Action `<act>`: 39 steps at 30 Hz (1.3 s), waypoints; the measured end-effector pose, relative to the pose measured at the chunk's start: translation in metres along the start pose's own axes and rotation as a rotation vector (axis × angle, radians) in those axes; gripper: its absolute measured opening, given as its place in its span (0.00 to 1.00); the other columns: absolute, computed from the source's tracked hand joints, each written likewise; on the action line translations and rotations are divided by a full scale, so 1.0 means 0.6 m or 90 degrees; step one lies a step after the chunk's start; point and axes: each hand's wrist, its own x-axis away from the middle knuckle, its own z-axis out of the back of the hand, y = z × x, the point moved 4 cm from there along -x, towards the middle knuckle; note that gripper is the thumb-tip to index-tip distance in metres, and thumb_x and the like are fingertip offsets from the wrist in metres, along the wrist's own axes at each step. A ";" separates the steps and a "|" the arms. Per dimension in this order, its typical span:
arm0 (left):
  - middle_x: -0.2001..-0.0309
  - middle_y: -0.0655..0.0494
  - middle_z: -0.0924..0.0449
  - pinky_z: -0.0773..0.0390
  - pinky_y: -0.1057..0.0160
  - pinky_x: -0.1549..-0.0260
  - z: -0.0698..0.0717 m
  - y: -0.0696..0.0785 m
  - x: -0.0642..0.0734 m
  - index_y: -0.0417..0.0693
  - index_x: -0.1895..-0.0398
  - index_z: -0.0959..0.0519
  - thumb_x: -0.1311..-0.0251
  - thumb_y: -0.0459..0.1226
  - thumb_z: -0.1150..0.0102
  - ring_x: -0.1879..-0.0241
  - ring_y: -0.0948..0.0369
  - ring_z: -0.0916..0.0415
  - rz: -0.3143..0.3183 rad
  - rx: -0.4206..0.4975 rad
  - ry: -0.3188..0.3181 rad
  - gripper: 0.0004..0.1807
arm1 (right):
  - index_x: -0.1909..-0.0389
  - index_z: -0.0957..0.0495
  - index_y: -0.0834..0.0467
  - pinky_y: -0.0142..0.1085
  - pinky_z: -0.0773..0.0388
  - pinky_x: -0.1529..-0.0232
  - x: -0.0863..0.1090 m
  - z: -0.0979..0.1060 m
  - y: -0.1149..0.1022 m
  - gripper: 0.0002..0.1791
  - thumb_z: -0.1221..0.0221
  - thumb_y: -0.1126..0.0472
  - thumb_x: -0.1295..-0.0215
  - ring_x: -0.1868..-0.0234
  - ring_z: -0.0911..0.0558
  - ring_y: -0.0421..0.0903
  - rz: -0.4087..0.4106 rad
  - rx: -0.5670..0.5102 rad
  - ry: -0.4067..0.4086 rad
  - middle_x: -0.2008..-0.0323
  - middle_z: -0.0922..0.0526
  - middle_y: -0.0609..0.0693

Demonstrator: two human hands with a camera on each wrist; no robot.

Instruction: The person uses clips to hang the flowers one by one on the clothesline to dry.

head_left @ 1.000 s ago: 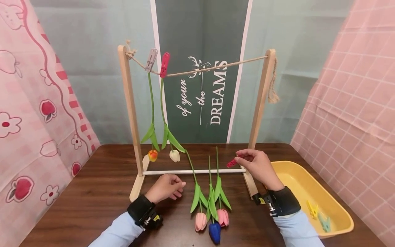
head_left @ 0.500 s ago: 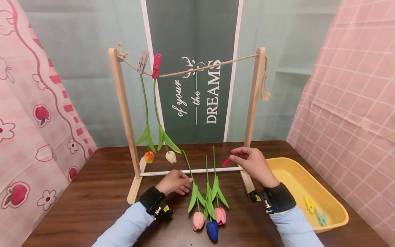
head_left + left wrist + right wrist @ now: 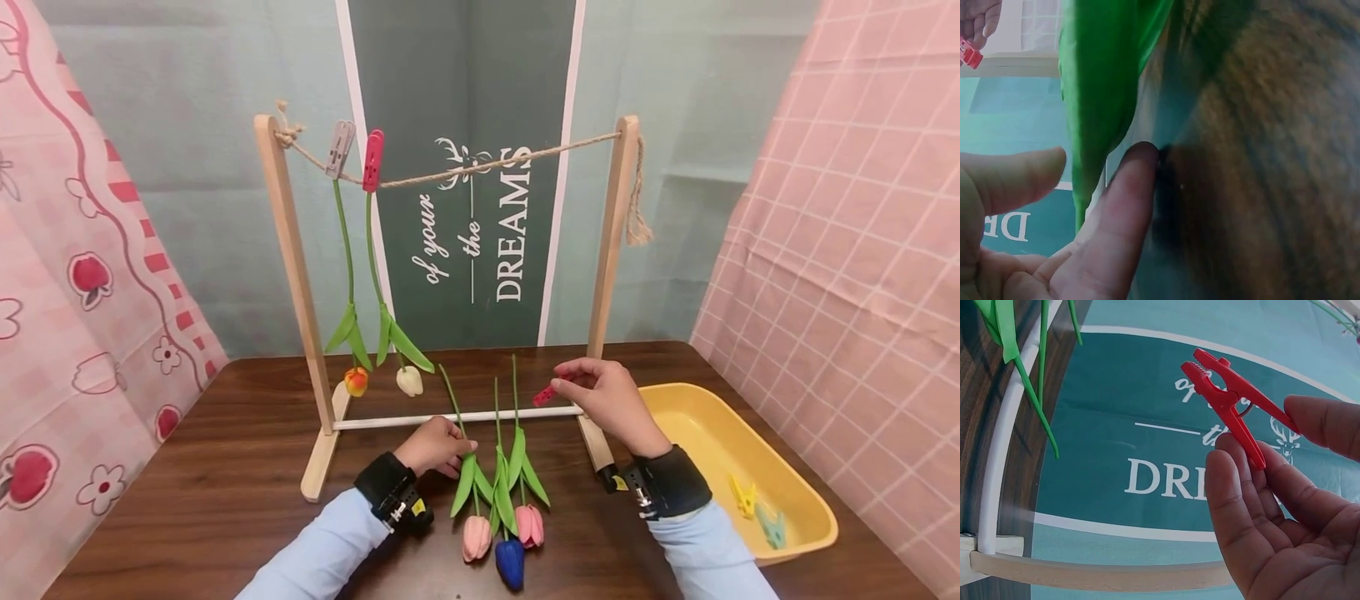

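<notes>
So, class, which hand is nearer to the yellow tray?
Right. The right hand, holding a red peg, is near the tray's left edge; the left hand is farther off, by the leftmost flower on the table.

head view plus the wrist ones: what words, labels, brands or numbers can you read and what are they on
"of your": backdrop, running sideways in the head view.
"the": same backdrop, sideways.
"DREAMS": same backdrop, sideways in large capitals.
Yellow tags on the wrist cameras: any marks are too small to read.
I can read no brands or numbers.
</notes>
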 end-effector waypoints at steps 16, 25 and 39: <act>0.75 0.50 0.22 0.17 0.56 0.76 0.000 -0.004 0.011 0.34 0.74 0.26 0.39 0.25 0.42 0.79 0.59 0.21 -0.023 0.055 0.007 0.07 | 0.58 0.16 0.63 0.39 0.23 0.68 0.004 -0.012 0.000 0.12 0.34 0.60 0.38 0.68 0.20 0.46 -0.013 -0.005 -0.013 0.68 0.15 0.51; 0.78 0.53 0.23 0.17 0.55 0.75 0.014 0.019 0.011 0.30 0.68 0.25 0.38 0.26 0.43 0.80 0.60 0.22 -0.084 0.062 -0.001 0.03 | 0.58 0.16 0.62 0.38 0.23 0.68 0.001 -0.012 0.001 0.12 0.34 0.59 0.38 0.68 0.20 0.46 -0.008 0.000 -0.006 0.67 0.15 0.51; 0.74 0.52 0.19 0.18 0.48 0.73 0.040 0.076 0.039 0.33 0.58 0.24 0.36 0.30 0.41 0.75 0.59 0.21 -0.173 -0.042 0.045 0.08 | 0.58 0.16 0.63 0.38 0.24 0.69 0.002 -0.015 0.000 0.12 0.34 0.59 0.38 0.68 0.21 0.46 -0.006 0.008 -0.010 0.67 0.15 0.50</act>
